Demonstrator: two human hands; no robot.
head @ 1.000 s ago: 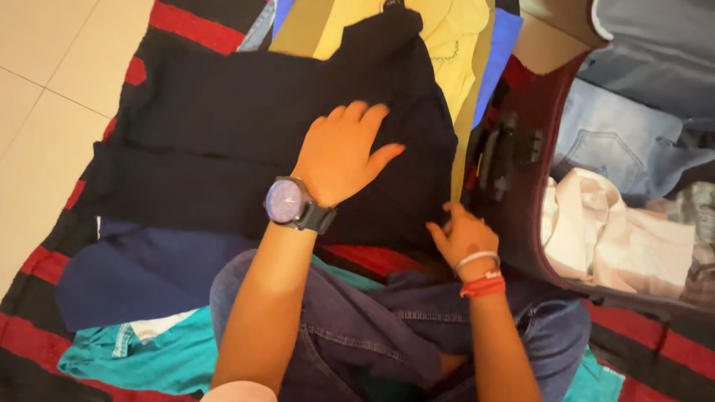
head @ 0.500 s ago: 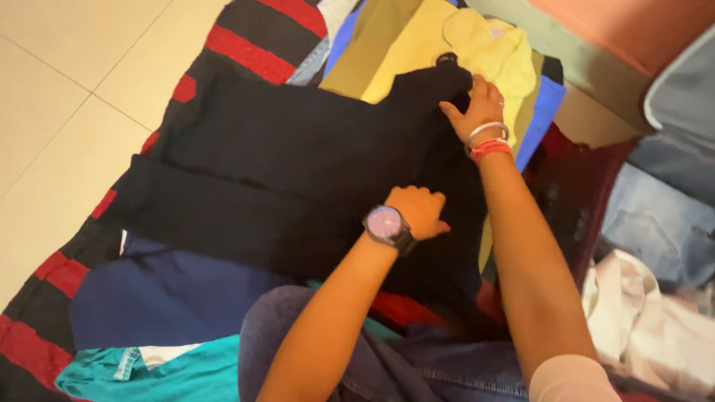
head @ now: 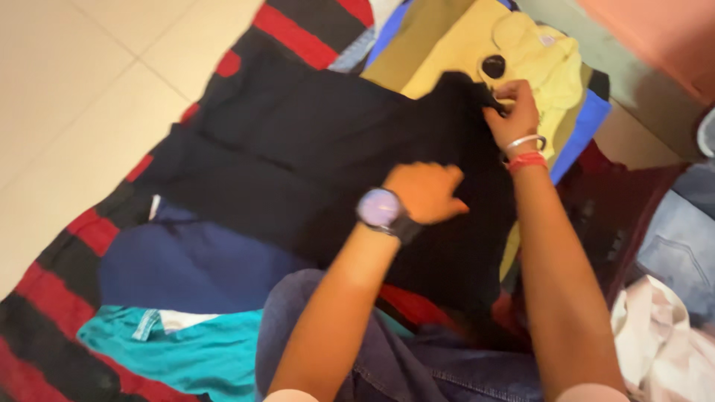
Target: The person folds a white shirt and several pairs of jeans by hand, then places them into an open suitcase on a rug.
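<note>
A black garment (head: 313, 149) lies spread over a pile of clothes on a black and red striped blanket (head: 89, 231). My left hand (head: 426, 191), with a round watch on its wrist, grips a fold of the black cloth near its middle. My right hand (head: 512, 110), wearing a silver bangle and a red thread, pinches the garment's far edge, close to a yellow shirt (head: 514, 56). My knees in blue jeans (head: 417, 365) are at the bottom of the view.
A navy cloth (head: 186, 264) and a teal garment (head: 179, 350) lie at lower left. A blue cloth (head: 585, 123) shows under the yellow shirt. A dark red open suitcase (head: 603, 208) with jeans (head: 681, 249) and a white cloth (head: 663, 342) is at right. Beige floor tiles (head: 67, 82) lie at left.
A second ago my left hand lay flat on the black garment and my right hand was near my knee. The right hand went to the far edge; the left now grips the cloth.
</note>
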